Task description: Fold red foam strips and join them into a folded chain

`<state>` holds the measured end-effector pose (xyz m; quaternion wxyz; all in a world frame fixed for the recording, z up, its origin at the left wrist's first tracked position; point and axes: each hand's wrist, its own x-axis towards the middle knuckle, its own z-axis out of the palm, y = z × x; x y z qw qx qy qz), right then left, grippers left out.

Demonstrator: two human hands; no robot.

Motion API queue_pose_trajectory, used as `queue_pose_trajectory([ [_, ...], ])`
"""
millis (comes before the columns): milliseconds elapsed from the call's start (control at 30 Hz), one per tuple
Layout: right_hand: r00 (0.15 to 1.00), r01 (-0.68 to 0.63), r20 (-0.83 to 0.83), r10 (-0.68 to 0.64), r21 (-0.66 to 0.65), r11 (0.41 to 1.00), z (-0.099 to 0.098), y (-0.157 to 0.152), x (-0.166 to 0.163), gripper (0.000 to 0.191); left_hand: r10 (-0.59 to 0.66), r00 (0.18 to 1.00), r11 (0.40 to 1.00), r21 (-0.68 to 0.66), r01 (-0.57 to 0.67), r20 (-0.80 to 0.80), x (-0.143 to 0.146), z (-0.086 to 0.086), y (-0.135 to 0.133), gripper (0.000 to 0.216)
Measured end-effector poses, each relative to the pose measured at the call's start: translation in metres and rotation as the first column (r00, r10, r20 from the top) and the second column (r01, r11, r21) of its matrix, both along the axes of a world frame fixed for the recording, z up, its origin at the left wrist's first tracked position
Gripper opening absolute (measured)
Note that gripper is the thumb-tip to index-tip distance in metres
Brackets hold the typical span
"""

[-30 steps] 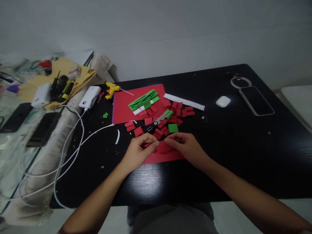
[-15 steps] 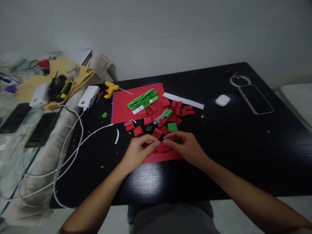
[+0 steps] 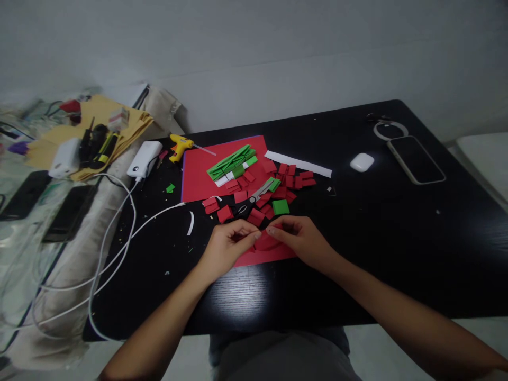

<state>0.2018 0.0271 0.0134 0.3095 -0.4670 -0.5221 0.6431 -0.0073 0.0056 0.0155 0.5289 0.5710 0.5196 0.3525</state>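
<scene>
My left hand (image 3: 235, 242) and my right hand (image 3: 296, 236) come close together over a red paper sheet (image 3: 264, 258) near the table's front. Thumb and fingers of each hand pinch a small red paper piece (image 3: 265, 242) between them; its exact shape blends into the red sheet below. Just beyond my fingers lie several folded red paper pieces (image 3: 256, 217) and a green folded paper square (image 3: 281, 207). Scissors (image 3: 253, 199) rest open among these pieces. Farther back, a green pleated paper bundle (image 3: 232, 163) sits on another red sheet (image 3: 194, 182).
A yellow glue gun (image 3: 181, 147) and a white power bank (image 3: 144, 159) with white cables (image 3: 130, 233) are on the left. A white paper strip (image 3: 299, 163) lies behind the pieces. An earbud case (image 3: 362, 162) and a phone (image 3: 416, 160) lie to the right.
Both hands stay in nearly the same place, still pinching the red paper. The red paper between them has shifted slightly, and the view has tilted a little.
</scene>
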Motion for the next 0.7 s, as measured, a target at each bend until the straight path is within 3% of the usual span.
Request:
queue_pose_trajectory([
  [333,0.987,0.153,-0.044,-0.157,-0.082,0.985,0.0018,0.0053,0.0028,0.029,0.076,0.997,0.997,0.003,-0.076,-0.009,-0.0008,0.0029,0.0025,0.017],
  [700,0.998,0.051,-0.028,-0.051,-0.004,0.999,-0.0033,0.0015,-0.0007,0.026,0.033,0.999,0.999,-0.019,-0.033,0.004,0.0023,0.0034,0.0003,0.016],
])
